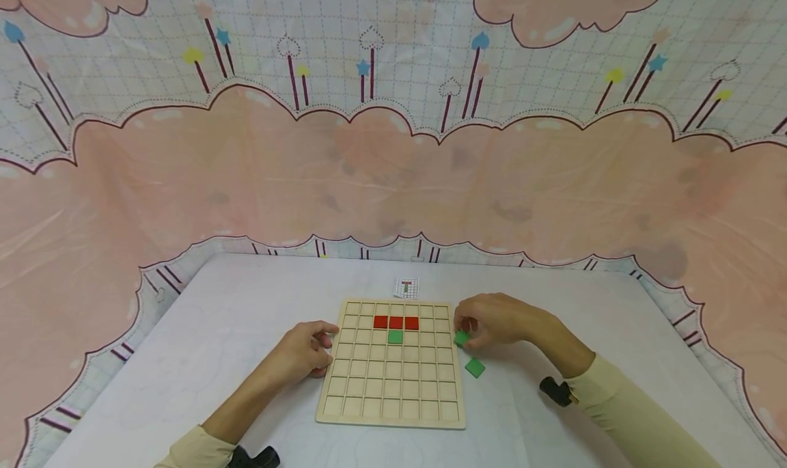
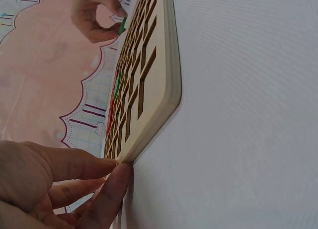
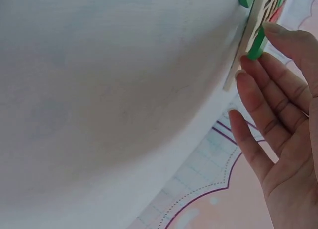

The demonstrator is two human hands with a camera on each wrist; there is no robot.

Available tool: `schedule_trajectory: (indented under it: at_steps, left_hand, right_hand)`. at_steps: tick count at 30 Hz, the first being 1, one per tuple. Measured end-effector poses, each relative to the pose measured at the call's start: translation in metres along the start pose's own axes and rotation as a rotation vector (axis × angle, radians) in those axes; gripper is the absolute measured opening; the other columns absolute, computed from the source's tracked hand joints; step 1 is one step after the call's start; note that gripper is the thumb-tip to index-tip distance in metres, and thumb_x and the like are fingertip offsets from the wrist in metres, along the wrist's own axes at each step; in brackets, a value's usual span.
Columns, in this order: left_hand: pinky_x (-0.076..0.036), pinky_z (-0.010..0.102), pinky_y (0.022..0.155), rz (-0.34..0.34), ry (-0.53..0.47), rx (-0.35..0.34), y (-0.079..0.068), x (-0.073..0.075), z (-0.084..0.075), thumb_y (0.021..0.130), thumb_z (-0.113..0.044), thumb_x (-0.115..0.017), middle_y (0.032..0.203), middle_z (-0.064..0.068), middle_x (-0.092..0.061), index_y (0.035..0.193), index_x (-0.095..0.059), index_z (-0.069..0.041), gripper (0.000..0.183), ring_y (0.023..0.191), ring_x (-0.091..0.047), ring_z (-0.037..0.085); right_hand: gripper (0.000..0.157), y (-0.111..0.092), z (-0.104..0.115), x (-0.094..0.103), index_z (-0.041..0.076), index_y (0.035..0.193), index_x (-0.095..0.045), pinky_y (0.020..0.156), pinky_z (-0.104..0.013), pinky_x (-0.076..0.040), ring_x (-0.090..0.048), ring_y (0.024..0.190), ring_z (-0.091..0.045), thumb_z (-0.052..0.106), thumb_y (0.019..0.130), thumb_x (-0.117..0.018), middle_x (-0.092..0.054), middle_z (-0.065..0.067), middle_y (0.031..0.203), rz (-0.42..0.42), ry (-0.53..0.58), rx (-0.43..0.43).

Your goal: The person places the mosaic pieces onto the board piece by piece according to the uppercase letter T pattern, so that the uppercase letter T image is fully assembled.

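A pale wooden grid board [image 1: 390,389] lies on the white table. Three red tiles [image 1: 396,322] fill a row of cells near its far side, and one green tile [image 1: 395,336] sits just below the middle one. At the board's left edge my left hand [image 1: 301,350] pinches the rim; thumb and forefinger meet the edge in the left wrist view. My right hand [image 1: 498,318] holds another green square tile [image 3: 257,44] between thumb and fingertips, close by the board's right edge. A loose green tile [image 1: 475,367] lies on the table nearer me.
Beyond the board's far edge lies a small printed card [image 1: 406,288] with a red and green T pattern on a grid. White cloth covers the table [image 1: 246,297]. Behind it hangs a pink and white patterned backdrop [image 1: 393,174].
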State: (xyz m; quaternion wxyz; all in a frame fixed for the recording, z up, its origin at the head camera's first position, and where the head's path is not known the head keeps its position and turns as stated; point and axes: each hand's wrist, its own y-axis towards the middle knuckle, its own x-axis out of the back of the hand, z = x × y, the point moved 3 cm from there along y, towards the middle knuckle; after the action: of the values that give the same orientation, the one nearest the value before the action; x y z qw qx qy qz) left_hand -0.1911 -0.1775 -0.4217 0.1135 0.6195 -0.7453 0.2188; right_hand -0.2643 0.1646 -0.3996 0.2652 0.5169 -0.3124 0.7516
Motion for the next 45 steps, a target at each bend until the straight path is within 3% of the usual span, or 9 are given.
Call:
schedule_trajectory:
  at_steps: [19, 45]
  left_hand:
    - [-0.052, 0.028, 0.055, -0.002, -0.002, 0.019, 0.0, 0.0, 0.001, 0.077, 0.017, -0.063, 0.098, 0.013, -0.053, 0.132, -0.058, 0.009, 0.055, 0.069, -0.054, 0.018]
    - [-0.051, 0.028, 0.054, -0.013, 0.013, 0.01, 0.0, -0.001, 0.0, 0.077, 0.018, -0.062, 0.097, 0.011, -0.053, 0.131, -0.058, 0.009, 0.056, 0.069, -0.053, 0.018]
  right_hand:
    - [0.017, 0.012, 0.02, 0.005, 0.03, 0.098, -0.069, 0.075, -0.024, -0.051, -0.059, 0.086, -0.008, 0.032, 0.086, -0.08, -0.062, 0.017, 0.086, 0.015, 0.015, 0.057]
    - [0.021, 0.032, 0.044, 0.002, 0.024, 0.107, -0.073, 0.075, -0.022, -0.05, -0.057, 0.084, -0.006, 0.031, 0.088, -0.078, -0.064, 0.014, 0.09, 0.016, -0.007, 0.227]
